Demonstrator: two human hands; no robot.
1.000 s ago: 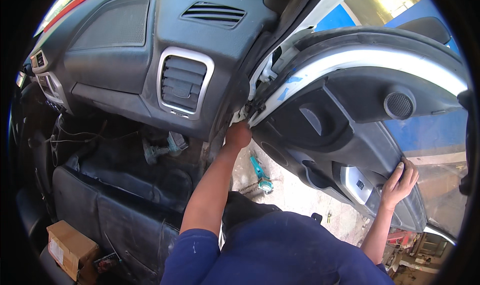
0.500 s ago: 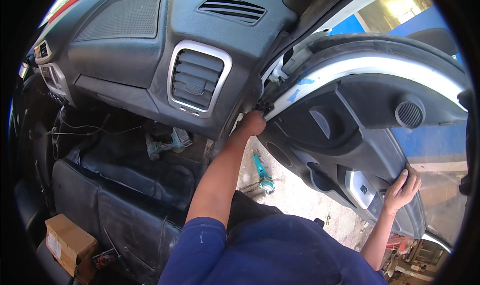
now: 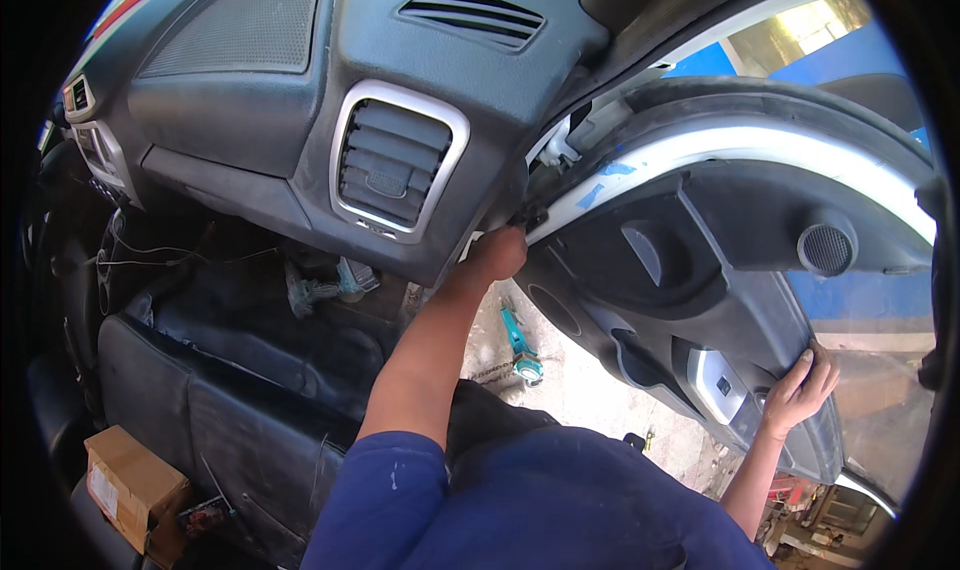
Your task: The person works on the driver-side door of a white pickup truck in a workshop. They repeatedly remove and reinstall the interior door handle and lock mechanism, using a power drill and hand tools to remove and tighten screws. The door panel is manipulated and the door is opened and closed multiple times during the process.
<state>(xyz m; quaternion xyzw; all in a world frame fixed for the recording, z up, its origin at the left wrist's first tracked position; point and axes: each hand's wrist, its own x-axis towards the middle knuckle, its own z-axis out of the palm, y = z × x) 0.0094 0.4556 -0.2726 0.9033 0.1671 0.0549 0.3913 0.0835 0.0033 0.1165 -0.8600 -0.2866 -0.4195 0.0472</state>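
The car door [image 3: 745,288] stands open beside the dashboard [image 3: 225,125], and the right hand [image 3: 803,392] has hold of the door's upper edge, fingers bent, thumb slightly apart. The left hand [image 3: 503,254] sits between door and dashboard; its fingers are hidden, so I can't tell their grip. A teal tool [image 3: 521,348] lies on the ground [image 3: 590,390] below.

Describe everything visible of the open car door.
The car door stands open at the person's right, its inner side showing: plastic-looking black panel, white frame with blue patches, round grille, scooped recess, silver switch panel. The right hand rests on its edge; the left hand is near its front end, any contact hidden.
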